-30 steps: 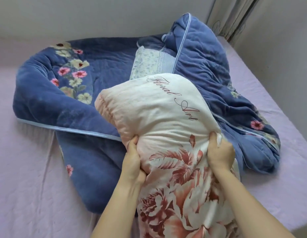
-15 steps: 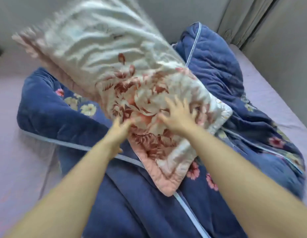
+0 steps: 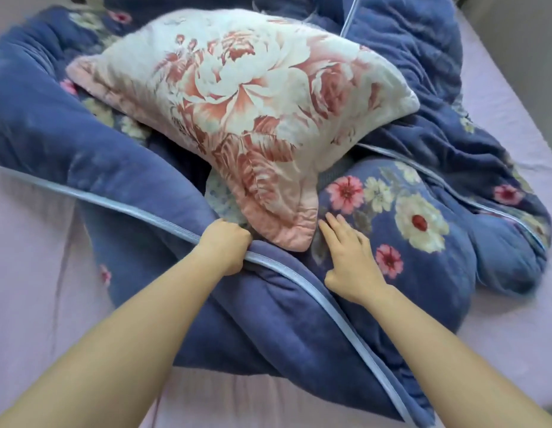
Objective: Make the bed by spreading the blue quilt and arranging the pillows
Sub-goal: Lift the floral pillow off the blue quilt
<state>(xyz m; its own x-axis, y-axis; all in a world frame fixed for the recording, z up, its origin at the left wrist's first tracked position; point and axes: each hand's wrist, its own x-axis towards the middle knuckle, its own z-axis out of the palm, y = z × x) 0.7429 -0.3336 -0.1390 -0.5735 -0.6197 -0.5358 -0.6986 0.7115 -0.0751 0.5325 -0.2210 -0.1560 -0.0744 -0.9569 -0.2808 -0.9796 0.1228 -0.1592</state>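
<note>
The left hand [image 3: 225, 247] is closed on the pale piped edge of the bunched blue quilt [image 3: 392, 319]; the right hand [image 3: 350, 257] lies open on it. The pillow [image 3: 237, 97] sits on the heap. Spreading seems just begun: likely next, pull the edge toward the bare bed sheet [image 3: 30, 257], open on both sides

A lilac bedsheet [image 3: 30, 257] covers the mattress, lightly creased.

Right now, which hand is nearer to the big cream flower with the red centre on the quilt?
Right. The right hand lies open on the blue quilt just left of that cream flower; the left hand is farther left, fisted on the quilt's light-blue edge.
</note>
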